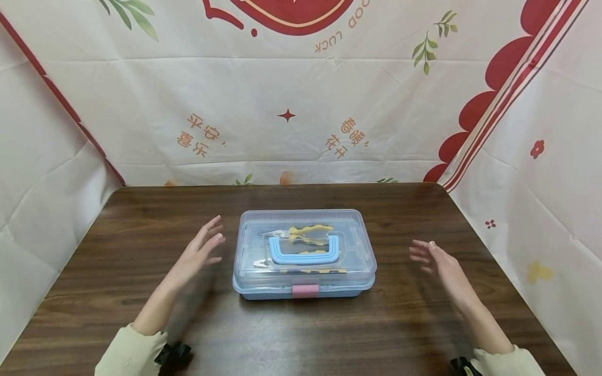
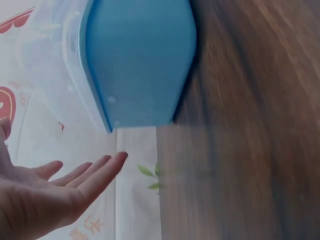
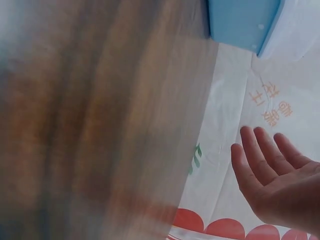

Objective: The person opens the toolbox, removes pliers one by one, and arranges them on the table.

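A blue plastic toolbox [image 1: 254, 290] with a clear lid sits closed in the middle of the table. On its lid a light blue handle [image 1: 304, 258] lies flat, and a pink latch [image 1: 305, 291] fastens the front. Through the lid show pliers with yellow and black grips [image 1: 310, 230] and further tools partly hidden below. My left hand [image 1: 199, 253] hovers left of the box, fingers relaxed and apart from it. To the right, farther from the box, my right hand [image 1: 444, 266] is held with loosely extended fingers. Both hands hold nothing.
The dark wooden table [image 1: 164, 219] has its far edge against a white printed cloth [image 1: 263, 89] with red and orange motifs. Similar cloth [image 1: 555, 198] hangs along the right side and along the left. A black strap [image 1: 174, 355] is at the left cuff.
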The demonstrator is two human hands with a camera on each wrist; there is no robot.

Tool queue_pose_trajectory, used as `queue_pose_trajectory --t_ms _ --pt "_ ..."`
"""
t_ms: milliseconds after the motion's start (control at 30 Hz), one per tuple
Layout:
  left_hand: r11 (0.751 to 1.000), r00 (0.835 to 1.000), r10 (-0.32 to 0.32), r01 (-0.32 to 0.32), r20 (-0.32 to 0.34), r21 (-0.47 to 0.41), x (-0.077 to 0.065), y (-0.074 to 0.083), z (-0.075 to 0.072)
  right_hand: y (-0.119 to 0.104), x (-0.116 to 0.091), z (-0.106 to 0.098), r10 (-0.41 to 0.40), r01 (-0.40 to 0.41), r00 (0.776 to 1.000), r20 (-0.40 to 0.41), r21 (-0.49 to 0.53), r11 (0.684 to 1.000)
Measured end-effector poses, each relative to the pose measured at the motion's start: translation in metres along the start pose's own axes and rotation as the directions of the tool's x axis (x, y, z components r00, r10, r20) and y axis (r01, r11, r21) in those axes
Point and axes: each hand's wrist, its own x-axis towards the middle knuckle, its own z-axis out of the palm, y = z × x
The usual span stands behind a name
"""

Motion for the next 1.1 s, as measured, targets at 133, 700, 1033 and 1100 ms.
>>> queue_pose_trajectory --t_ms 133,700,1033,1100 --pt "0.997 0.999 -0.028 0.030 0.028 -0.070 0.003 0.002 0.006 -0.004 -0.009 0.003 0.056 -0.059 0.997 0.056 0.047 0.997" --pt "0.997 0.996 -0.059 0.062 0.062 -0.035 0.007 0.002 0.022 -0.087 -0.037 0.052 -0.027 -0.082 0.847 0.530 0.180 0.980" --pt "0.998 0.996 -0.051 0.054 0.077 -0.039 0.007 -0.001 0.024 -0.094 -0.036 0.096 -0.043 -0.178 0.749 0.662 0.264 0.948" --pt "0.998 0.995 -0.056 0.059 0.077 -0.037 0.007 -0.002 0.024 -0.093 -0.035 0.104 -0.027 -0.207 0.744 0.668 0.268 0.941"
